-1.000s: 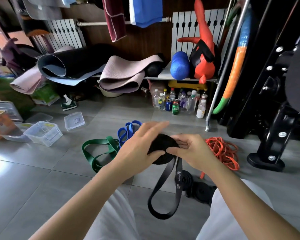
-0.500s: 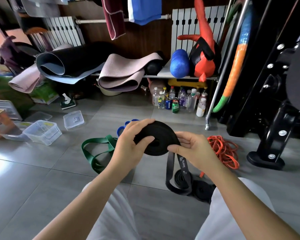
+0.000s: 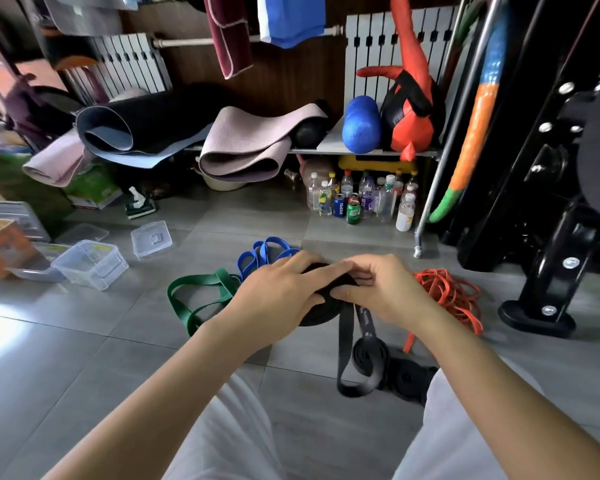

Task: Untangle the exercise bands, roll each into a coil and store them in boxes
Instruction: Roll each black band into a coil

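— Where is the band you are working on?
— In my hands, above the middle of the grey tiled floor (image 3: 84, 341). My left hand (image 3: 284, 296) clasps the coil (image 3: 317, 317) of the wide black rubber exercise band from above, fingers curled over it. My right hand (image 3: 381, 289) pinches the strap against the coil's right rim.
— What has changed in the last second?
— The coil is fatter and the hanging loop (image 3: 343, 344) is shorter, because I have wound more strap on. I judge this band nearly rolled: a few turns left, then it needs a box.
— And the others?
— The flat green band (image 3: 201, 296) and the blue band (image 3: 264, 252) lie loose on the floor just beyond my left hand. The thin orange band (image 3: 447, 299) is heaped to the right. More black coils (image 3: 409, 377) sit by my right knee, not boxed.
— The boxes?
— An open clear plastic box (image 3: 90, 263) stands toward the floor's left edge, with a lid (image 3: 152, 238) near it.
— The room?
— Along the floor's far edge a shelf (image 3: 361, 151) holds rolled mats (image 3: 250, 147) and a blue foam roller (image 3: 361, 124), with bottles (image 3: 361, 199) beneath.
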